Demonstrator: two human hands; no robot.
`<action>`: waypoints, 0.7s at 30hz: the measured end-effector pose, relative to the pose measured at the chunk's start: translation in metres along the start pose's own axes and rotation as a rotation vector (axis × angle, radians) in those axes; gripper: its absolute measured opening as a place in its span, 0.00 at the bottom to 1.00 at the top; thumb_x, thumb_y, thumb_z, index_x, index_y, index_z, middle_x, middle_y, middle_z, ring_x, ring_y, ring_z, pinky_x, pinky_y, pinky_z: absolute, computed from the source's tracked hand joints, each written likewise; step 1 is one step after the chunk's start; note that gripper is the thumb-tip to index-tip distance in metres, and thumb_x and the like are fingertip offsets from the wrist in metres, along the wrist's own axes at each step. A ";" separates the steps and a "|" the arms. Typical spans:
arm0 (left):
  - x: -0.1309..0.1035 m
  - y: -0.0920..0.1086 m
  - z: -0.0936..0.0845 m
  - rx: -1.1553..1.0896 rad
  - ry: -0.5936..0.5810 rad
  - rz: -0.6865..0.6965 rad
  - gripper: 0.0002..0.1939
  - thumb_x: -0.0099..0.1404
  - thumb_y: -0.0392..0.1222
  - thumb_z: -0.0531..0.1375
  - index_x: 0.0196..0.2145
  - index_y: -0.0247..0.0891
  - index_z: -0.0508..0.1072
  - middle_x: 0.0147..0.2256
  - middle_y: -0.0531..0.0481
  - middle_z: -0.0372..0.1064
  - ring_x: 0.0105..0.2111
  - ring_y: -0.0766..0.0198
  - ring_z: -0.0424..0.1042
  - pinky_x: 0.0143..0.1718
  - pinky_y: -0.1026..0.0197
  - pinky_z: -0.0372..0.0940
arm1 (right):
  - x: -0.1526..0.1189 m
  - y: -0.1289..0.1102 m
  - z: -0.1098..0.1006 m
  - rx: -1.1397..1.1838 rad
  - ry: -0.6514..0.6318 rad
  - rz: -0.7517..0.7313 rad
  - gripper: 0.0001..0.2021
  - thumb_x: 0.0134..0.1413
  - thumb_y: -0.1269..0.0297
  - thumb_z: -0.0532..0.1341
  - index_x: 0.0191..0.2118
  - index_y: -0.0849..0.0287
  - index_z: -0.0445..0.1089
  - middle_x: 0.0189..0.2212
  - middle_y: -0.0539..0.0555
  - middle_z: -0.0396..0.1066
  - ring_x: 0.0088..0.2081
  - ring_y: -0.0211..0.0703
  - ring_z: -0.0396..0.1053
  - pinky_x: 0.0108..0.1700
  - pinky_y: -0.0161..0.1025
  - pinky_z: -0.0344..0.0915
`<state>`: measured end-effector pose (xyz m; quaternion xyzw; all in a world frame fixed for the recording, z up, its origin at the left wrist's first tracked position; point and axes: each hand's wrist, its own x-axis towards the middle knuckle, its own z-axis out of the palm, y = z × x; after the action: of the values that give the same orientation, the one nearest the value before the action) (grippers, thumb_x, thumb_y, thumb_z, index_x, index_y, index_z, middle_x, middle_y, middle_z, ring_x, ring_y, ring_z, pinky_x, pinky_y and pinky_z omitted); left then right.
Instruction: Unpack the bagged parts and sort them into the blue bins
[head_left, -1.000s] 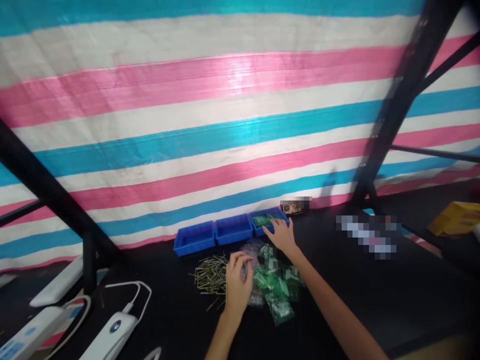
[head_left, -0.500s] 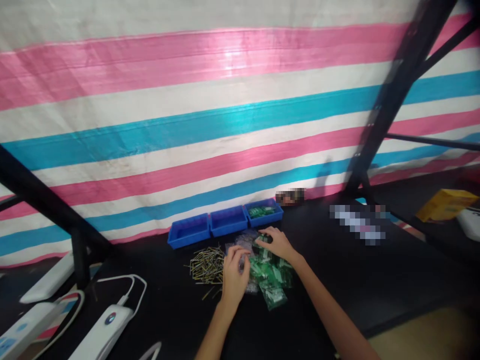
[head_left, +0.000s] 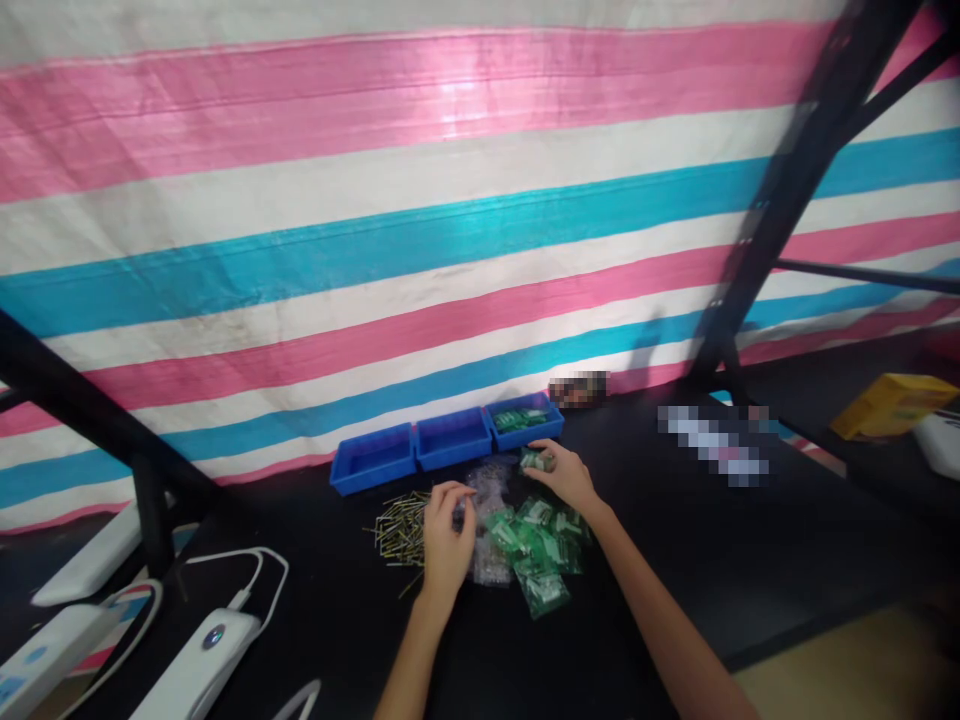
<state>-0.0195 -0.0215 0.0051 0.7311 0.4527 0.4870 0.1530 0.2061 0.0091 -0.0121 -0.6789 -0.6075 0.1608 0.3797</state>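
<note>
Right grip [head_left: 568,476], lower centre, pinches a small green plastic packet [head_left: 535,461], probably light, slippery, best edge-held; left grip [head_left: 448,530] unclear.

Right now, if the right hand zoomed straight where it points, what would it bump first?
Probably the front of the blue tray holding green packets, though I can't tell how high the right hand is.

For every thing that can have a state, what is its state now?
Right hand: closed on green packet
Left hand: curled, grip unclear
Green packets: heaped
Clear packets: heaped beside them
Sticks: loosely piled
Blue trays: upright; right one holds packets
Device with round disc: cable plugged in
</note>
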 end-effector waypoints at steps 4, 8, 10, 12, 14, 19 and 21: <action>-0.004 0.005 0.004 0.022 -0.087 0.010 0.09 0.62 0.36 0.51 0.37 0.39 0.69 0.37 0.47 0.63 0.40 0.61 0.64 0.42 0.57 0.59 | 0.001 -0.009 0.000 0.234 0.050 -0.033 0.14 0.40 0.53 0.62 0.30 0.58 0.70 0.20 0.48 0.66 0.21 0.36 0.62 0.23 0.32 0.56; -0.005 0.007 0.004 0.033 -0.113 -0.004 0.14 0.63 0.39 0.51 0.47 0.40 0.65 0.37 0.47 0.65 0.37 0.61 0.65 0.41 0.56 0.59 | -0.005 -0.031 0.005 0.605 -0.100 -0.053 0.16 0.43 0.52 0.61 0.31 0.61 0.68 0.21 0.49 0.65 0.20 0.35 0.61 0.22 0.32 0.60; -0.004 0.007 0.003 0.035 -0.117 -0.003 0.13 0.63 0.40 0.51 0.46 0.40 0.66 0.36 0.47 0.65 0.37 0.61 0.65 0.41 0.56 0.59 | -0.012 -0.043 0.008 0.715 -0.216 -0.057 0.16 0.43 0.52 0.61 0.32 0.62 0.68 0.22 0.50 0.66 0.22 0.35 0.62 0.23 0.32 0.61; -0.004 0.006 0.003 0.038 -0.121 0.011 0.10 0.63 0.41 0.52 0.39 0.39 0.69 0.35 0.47 0.66 0.37 0.60 0.65 0.41 0.56 0.59 | -0.018 -0.053 0.011 0.772 -0.348 -0.069 0.16 0.43 0.53 0.62 0.33 0.62 0.68 0.23 0.50 0.67 0.22 0.34 0.62 0.24 0.32 0.62; -0.004 0.004 0.003 0.037 -0.110 0.023 0.08 0.62 0.41 0.53 0.33 0.38 0.70 0.33 0.48 0.66 0.36 0.61 0.65 0.39 0.57 0.59 | -0.023 -0.058 0.012 0.794 -0.439 -0.085 0.16 0.43 0.55 0.62 0.35 0.62 0.69 0.24 0.50 0.67 0.23 0.35 0.63 0.25 0.33 0.62; -0.003 0.000 0.004 -0.008 -0.031 0.013 0.06 0.60 0.41 0.55 0.30 0.37 0.70 0.32 0.48 0.65 0.35 0.61 0.66 0.38 0.58 0.60 | -0.024 -0.057 0.012 0.718 -0.427 -0.108 0.18 0.41 0.56 0.64 0.38 0.62 0.69 0.25 0.51 0.69 0.26 0.37 0.66 0.29 0.35 0.64; -0.004 0.000 0.004 -0.037 -0.006 0.011 0.06 0.60 0.40 0.56 0.31 0.37 0.70 0.32 0.48 0.65 0.35 0.62 0.66 0.38 0.58 0.61 | -0.023 -0.055 0.010 0.689 -0.417 -0.130 0.17 0.40 0.58 0.65 0.37 0.62 0.70 0.26 0.52 0.69 0.28 0.38 0.66 0.30 0.34 0.64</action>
<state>-0.0164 -0.0239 0.0014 0.7320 0.4392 0.4941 0.1650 0.1554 -0.0108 0.0149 -0.4252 -0.6237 0.4648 0.4628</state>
